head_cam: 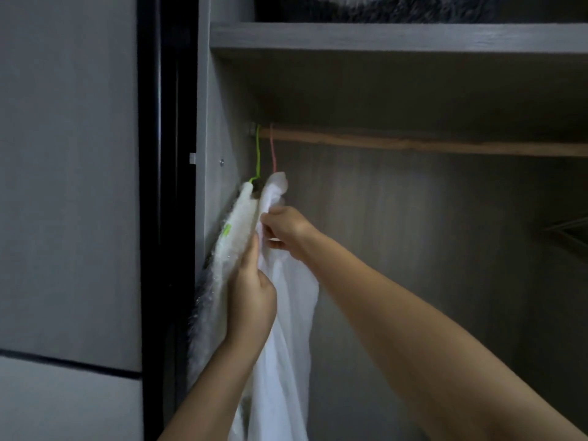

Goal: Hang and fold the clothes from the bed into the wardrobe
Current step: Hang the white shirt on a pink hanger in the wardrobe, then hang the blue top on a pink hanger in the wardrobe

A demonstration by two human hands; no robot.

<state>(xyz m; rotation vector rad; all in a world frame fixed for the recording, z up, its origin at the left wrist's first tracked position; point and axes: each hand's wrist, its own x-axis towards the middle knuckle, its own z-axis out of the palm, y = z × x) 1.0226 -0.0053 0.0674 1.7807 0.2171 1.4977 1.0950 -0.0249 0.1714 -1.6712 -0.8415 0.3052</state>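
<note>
Inside the wardrobe, a white shirt is hanging from a pink hanger on the wooden rail, at the far left end, just beside a fluffy white garment on a green hanger. The left hand is gripping the shirt's near edge, fingers curled round the cloth, probably steadying it. The right hand is pinching the fabric higher up near the shoulder, apparently straightening it so it is sitting evenly on the hanger. Something dark and furry is lying on the shelf above the rail. The bed is not showing here.
</note>
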